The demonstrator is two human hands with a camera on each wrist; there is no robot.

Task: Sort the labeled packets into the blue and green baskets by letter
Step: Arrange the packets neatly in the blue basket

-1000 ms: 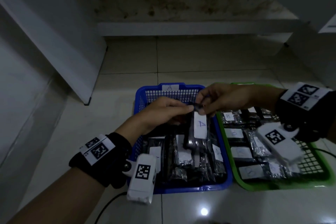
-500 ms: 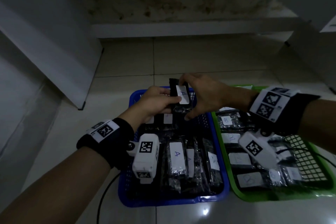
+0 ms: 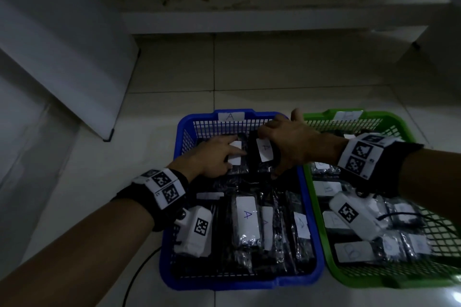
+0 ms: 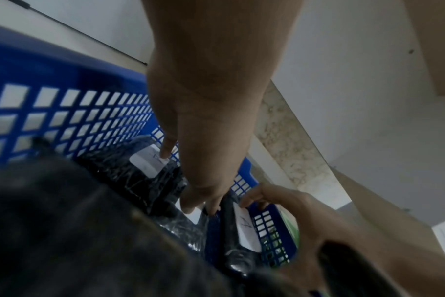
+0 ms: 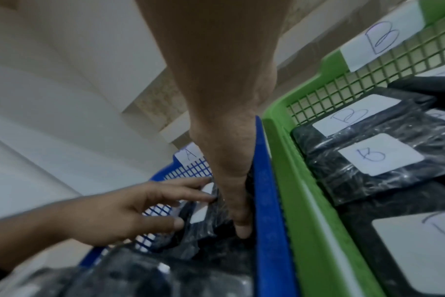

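The blue basket (image 3: 309, 207), tagged A on its far wall, holds several black packets with white A labels. My right hand (image 3: 270, 154) grips one A packet (image 3: 263, 148) by its ends, low in the basket's far right corner. My left hand (image 3: 232, 153) rests with straight fingers on the neighbouring packet (image 3: 235, 161). In the left wrist view my fingers (image 4: 191, 207) touch packets beside the held A packet (image 4: 245, 227). The green basket (image 3: 321, 239), tagged B (image 5: 380, 38), holds B packets (image 5: 379, 154).
The two baskets stand side by side on a pale tiled floor (image 3: 174, 77). A white slanted panel (image 3: 74, 70) leans at the left, a step (image 3: 249, 22) runs along the back. A black cable (image 3: 134, 279) trails from my left wrist.
Both hands held the A packet up above the blue basket; now it is down in the basket's far right corner. My left hand has let go and lies on the neighbouring packet.
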